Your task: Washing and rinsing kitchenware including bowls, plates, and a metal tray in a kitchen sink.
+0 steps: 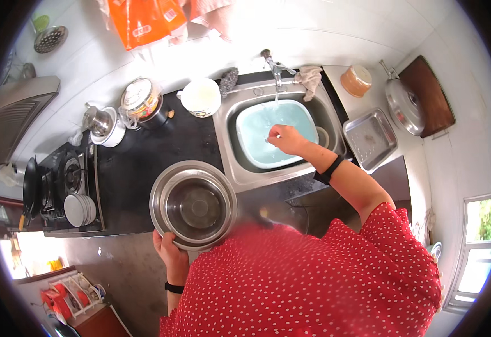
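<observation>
My left hand (pixel 173 252) grips the lower left rim of nested stainless steel bowls (pixel 199 208), which overlap the front edge of the black counter. Over a light blue plastic basin (pixel 254 145), my right hand (pixel 286 140) hangs with its fingers curled; whether it pinches something small cannot be told. The basin holds water and stands in the stainless steel sink (pixel 245 179). From the chrome faucet (pixel 276 69) a stream of water runs into it. A grey-brown cloth (pixel 310 81) drapes over the sink's back right rim.
A white enamel mug (pixel 201 97) and a dark scourer (pixel 229 81) stand left of the sink. Farther left are pots, a stacked set of white bowls (pixel 79 210) and a gas stove (pixel 72 177). A metal tray (pixel 370 139) and an orange tub (pixel 355 81) lie to the right.
</observation>
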The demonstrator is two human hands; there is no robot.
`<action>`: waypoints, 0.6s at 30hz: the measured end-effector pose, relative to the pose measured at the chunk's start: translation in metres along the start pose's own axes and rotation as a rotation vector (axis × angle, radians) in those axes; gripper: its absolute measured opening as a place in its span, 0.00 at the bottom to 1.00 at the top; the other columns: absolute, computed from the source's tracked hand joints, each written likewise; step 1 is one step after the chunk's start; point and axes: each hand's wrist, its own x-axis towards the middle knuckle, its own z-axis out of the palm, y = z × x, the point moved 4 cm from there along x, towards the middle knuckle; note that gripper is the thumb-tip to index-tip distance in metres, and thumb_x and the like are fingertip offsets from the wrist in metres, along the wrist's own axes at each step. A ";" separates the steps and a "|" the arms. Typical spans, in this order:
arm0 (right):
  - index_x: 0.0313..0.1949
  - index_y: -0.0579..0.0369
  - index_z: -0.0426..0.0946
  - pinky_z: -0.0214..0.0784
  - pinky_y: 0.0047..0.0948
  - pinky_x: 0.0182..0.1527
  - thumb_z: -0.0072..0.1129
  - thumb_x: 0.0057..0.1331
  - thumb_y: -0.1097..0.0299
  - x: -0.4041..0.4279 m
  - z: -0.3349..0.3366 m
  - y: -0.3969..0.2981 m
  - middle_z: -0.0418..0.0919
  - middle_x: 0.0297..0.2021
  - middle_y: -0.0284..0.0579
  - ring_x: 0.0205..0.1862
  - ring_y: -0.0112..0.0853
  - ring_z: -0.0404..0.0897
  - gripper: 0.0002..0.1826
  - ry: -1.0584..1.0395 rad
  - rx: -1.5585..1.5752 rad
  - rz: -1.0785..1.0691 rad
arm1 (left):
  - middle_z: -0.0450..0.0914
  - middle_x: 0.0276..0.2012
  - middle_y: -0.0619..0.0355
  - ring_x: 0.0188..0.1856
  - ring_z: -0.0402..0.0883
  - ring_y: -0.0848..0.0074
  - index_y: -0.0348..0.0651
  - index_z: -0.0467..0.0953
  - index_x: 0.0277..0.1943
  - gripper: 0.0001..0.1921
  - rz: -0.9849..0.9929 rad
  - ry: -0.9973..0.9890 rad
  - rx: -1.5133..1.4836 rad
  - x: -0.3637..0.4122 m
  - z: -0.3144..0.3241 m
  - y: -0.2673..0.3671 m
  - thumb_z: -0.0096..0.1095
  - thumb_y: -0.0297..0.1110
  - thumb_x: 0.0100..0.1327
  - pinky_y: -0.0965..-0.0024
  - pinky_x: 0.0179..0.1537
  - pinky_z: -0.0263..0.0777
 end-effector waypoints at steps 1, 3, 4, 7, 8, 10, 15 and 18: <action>0.39 0.57 0.74 0.72 0.35 0.41 0.56 0.58 0.62 0.007 0.002 0.000 0.79 0.35 0.48 0.37 0.42 0.79 0.13 -0.004 0.001 -0.014 | 0.76 0.38 0.57 0.38 0.76 0.76 0.35 0.71 0.42 0.17 0.014 0.030 0.007 -0.003 -0.004 0.004 0.43 0.16 0.49 0.75 0.41 0.71; 0.41 0.55 0.74 0.67 0.38 0.49 0.54 0.58 0.64 0.014 0.008 -0.014 0.77 0.41 0.50 0.44 0.46 0.75 0.13 0.005 -0.112 -0.192 | 0.76 0.39 0.57 0.39 0.76 0.76 0.36 0.70 0.44 0.18 0.028 0.065 0.010 -0.011 -0.015 0.011 0.42 0.16 0.48 0.74 0.41 0.71; 0.41 0.55 0.74 0.67 0.38 0.49 0.54 0.58 0.64 0.020 0.012 -0.020 0.77 0.41 0.50 0.44 0.46 0.75 0.13 0.001 -0.109 -0.200 | 0.76 0.39 0.57 0.39 0.76 0.76 0.36 0.70 0.44 0.18 0.034 0.072 0.011 -0.014 -0.019 0.014 0.42 0.16 0.48 0.74 0.41 0.71; 0.45 0.54 0.71 0.66 0.39 0.49 0.54 0.58 0.66 0.045 0.022 -0.058 0.72 0.48 0.50 0.46 0.45 0.74 0.15 0.010 -0.118 -0.296 | 0.76 0.39 0.56 0.39 0.76 0.75 0.37 0.70 0.44 0.18 0.062 0.154 -0.004 -0.020 -0.034 0.018 0.42 0.17 0.48 0.74 0.41 0.71; 0.47 0.53 0.69 0.67 0.40 0.49 0.53 0.58 0.67 0.052 0.027 -0.067 0.69 0.51 0.50 0.47 0.45 0.74 0.17 0.003 -0.109 -0.322 | 0.76 0.39 0.56 0.39 0.76 0.75 0.37 0.70 0.44 0.18 0.067 0.158 -0.003 -0.022 -0.037 0.020 0.42 0.17 0.48 0.74 0.41 0.71; 0.50 0.52 0.66 0.67 0.40 0.49 0.53 0.59 0.67 0.062 0.034 -0.083 0.67 0.53 0.49 0.47 0.45 0.74 0.18 -0.006 -0.098 -0.352 | 0.74 0.37 0.58 0.38 0.73 0.78 0.38 0.69 0.41 0.13 0.094 0.187 0.083 -0.027 -0.041 0.025 0.42 0.20 0.52 0.76 0.42 0.69; 0.57 0.53 0.59 0.68 0.38 0.50 0.50 0.59 0.73 0.096 0.047 -0.116 0.60 0.60 0.47 0.52 0.44 0.72 0.25 0.104 -0.278 -0.476 | 0.74 0.36 0.58 0.38 0.72 0.78 0.38 0.68 0.39 0.12 0.113 0.251 0.199 -0.033 -0.047 0.031 0.41 0.20 0.52 0.77 0.41 0.68; 0.55 0.52 0.62 0.69 0.39 0.48 0.49 0.61 0.74 0.120 0.052 -0.132 0.62 0.57 0.46 0.50 0.44 0.74 0.22 0.233 -0.390 -0.540 | 0.75 0.37 0.56 0.38 0.73 0.75 0.37 0.68 0.38 0.11 0.164 0.240 0.297 -0.032 -0.068 0.027 0.43 0.19 0.51 0.75 0.41 0.69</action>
